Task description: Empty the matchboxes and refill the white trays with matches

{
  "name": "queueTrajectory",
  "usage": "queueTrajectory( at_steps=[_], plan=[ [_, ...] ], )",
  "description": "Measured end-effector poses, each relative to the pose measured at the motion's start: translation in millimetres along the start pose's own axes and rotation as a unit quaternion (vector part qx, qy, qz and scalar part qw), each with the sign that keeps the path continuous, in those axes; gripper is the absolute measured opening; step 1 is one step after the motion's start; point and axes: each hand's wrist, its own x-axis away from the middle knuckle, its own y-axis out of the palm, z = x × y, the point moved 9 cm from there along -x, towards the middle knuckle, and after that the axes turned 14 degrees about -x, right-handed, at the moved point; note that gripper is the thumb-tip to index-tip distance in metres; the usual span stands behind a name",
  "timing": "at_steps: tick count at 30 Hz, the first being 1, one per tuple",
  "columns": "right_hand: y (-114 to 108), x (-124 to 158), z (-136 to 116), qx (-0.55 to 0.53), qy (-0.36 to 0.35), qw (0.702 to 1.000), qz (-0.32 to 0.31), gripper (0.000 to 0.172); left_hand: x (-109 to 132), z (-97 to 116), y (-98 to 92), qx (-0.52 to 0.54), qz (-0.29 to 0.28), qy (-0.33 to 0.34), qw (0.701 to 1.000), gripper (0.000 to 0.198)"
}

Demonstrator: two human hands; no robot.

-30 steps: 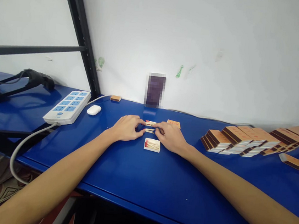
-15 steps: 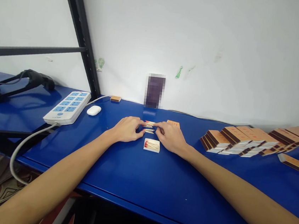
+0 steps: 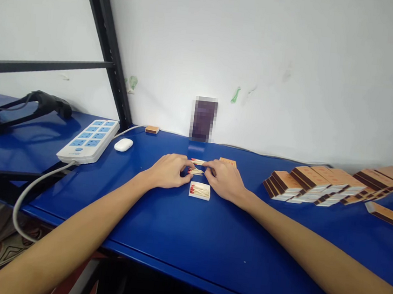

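Note:
On the blue table, several loose red-headed matches (image 3: 197, 171) lie in two small groups, one behind the other, between my hands. My left hand (image 3: 168, 171) is at their head ends, with the thumb and index finger apart and the other fingers curled. At the opposite ends is my right hand (image 3: 225, 180), its index fingertip touching or almost touching the matches and its thumb spread away. Neither hand shows a firm grip. Just nearer to me sits an open white matchbox tray (image 3: 199, 196) with matches in it. Behind my right hand a matchbox cover (image 3: 228, 161) is partly hidden.
Stacked matchboxes (image 3: 314, 180) stand on the right, one box (image 3: 388, 214) lying apart. At left are a power strip (image 3: 88, 141), a white earbud case (image 3: 123, 145) and a small matchbox (image 3: 152, 129). A black shelf post (image 3: 106, 30) rises near the wall. A blurred-out upright object (image 3: 203, 122) leans there.
Some matches have shifted from the far group toward the near group. My right index finger has drawn back slightly from the matches. The tray and the boxes have stayed put.

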Motion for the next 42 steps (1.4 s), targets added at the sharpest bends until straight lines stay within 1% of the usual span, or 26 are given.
queueTrajectory(
  at_steps=[4, 9, 21, 30, 37, 42],
  plan=[
    [0.4, 0.0, -1.2, -0.009, -0.008, 1.000, -0.003, 0.034, 0.8, -3.7, 0.8, -0.012, -0.007, -0.018, 1.000, 0.037],
    [2.5, -0.4, -3.5, -0.028, -0.030, 0.999, -0.015, 0.034, 1.5, -4.0, 2.7, -0.027, -0.019, -0.011, 0.999, 0.041],
    [3.0, 0.9, -6.8, -0.065, -0.068, 0.995, -0.015, 0.035, 1.3, -1.6, 2.0, -0.014, -0.016, -0.012, 1.000, 0.040],
    [1.6, 0.0, -6.8, -0.068, -0.057, 0.996, -0.015, 0.028, 1.2, -2.5, 2.2, -0.016, -0.019, -0.016, 1.000, 0.037],
    [1.0, -1.0, -5.6, -0.067, -0.044, 0.997, -0.012, 0.025, 1.1, -6.0, 7.1, -0.005, -0.033, -0.034, 0.999, 0.042],
    [-0.5, -0.3, -5.1, -0.058, -0.035, 0.998, -0.006, 0.025, 1.4, -5.8, 6.1, -0.011, -0.037, -0.035, 0.999, 0.045]
  ],
)
